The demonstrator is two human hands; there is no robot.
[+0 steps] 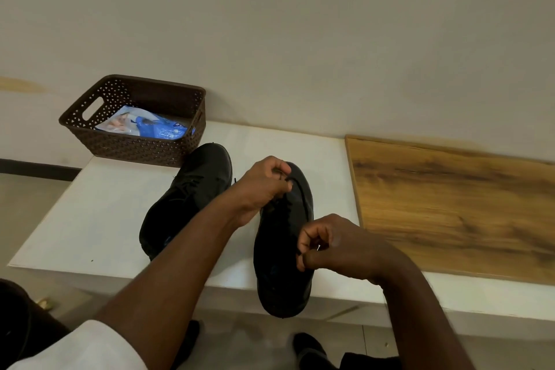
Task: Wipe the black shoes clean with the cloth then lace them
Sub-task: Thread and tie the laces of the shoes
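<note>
The right-hand shoe lies on the near part of the white table, its near end hanging over the near edge; its black lace runs up along the top towards the far end; the left hand has its fingers pinched round the lace at the far end of the shoe, and the right hand has its fingers clenched on what seems to be the other lace end near the middle, though the strand there is too dark to follow. By the look of it the wiping is over and the lacing of this shoe is in hand; the next move likely calls for drawing both ends taut and evenly, then crossing or feeding them on. The second shoe rests just to the left, touching neither hand; whether it is laced I cannot tell. Far left stands a brown basket holding a blue and white packet; to the right lies a wooden board; no cloth is visible.
</note>
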